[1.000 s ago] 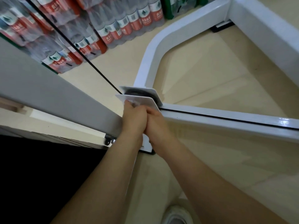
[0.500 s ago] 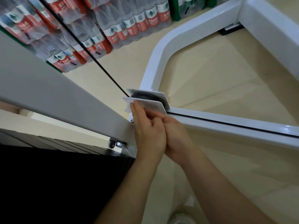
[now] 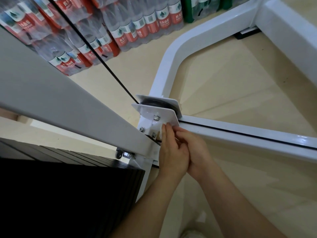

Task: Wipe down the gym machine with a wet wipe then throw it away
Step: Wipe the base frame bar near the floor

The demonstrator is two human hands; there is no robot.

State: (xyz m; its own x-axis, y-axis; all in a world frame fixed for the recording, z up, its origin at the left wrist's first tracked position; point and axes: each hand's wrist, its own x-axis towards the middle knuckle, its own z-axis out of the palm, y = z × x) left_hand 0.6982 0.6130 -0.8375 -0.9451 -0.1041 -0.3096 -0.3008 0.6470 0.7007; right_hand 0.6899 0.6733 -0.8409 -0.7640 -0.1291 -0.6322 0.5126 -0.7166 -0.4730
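At pulley bracket (image 3: 159, 115) of white gym machine frame (image 3: 240, 136), both hands meet. Fingers of left hand (image 3: 173, 152) straight, grip flat, pressing what looks like wet wipe (image 3: 160, 134) onto bracket under bolt; wipe mostly hidden. Beside it, right hand (image 3: 199, 152) touches left, fingers curled; cannot tell its grip. Beyond, water bottle packs (image 3: 128, 31) on floor (image 3: 223, 83).

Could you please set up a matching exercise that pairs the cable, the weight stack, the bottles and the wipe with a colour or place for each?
Things:
1. cable
2. weight stack
3. bottles
4. wipe

Descriptions:
A. red labels, stacked on the floor at the top
B. white, against the bracket
C. black slabs, lower left
D. thin black line running into the pulley

Pairs: 1-D; 2-C; 3-A; 4-B
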